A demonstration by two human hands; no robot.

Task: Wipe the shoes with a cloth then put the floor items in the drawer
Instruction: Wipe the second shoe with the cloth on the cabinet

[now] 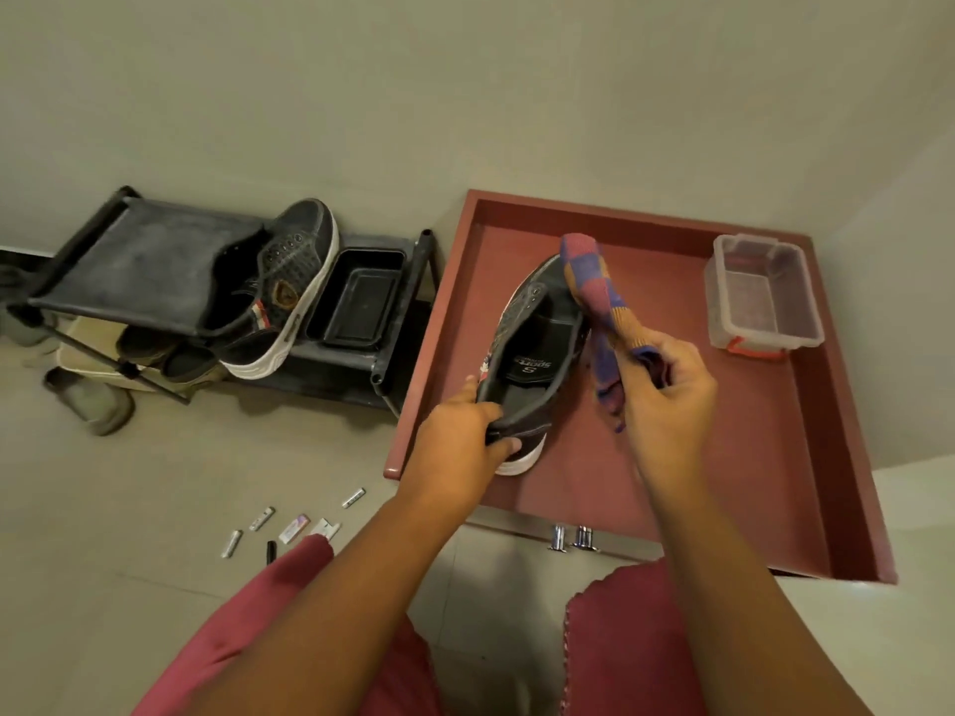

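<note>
At frame centre, the left hand (pixel 467 436) grips the heel of a black sneaker (pixel 532 364) held above the open red drawer (pixel 723 483), while the right hand (pixel 666 390) pinches a checked cloth (pixel 594 297) against its side. Wiping appears underway. The matching sneaker (pixel 279 286) sits on the shoe rack (pixel 129 261), upper left. The small floor items (pixel 289 527), lower left, are not yet put away.

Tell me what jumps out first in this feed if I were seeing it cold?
The dark shoe held over the open red drawer: the left hand grips its heel while the right hand holds a checked cloth against its side. Its mate leans on the black rack at left, and small items lie scattered on the floor.
</note>
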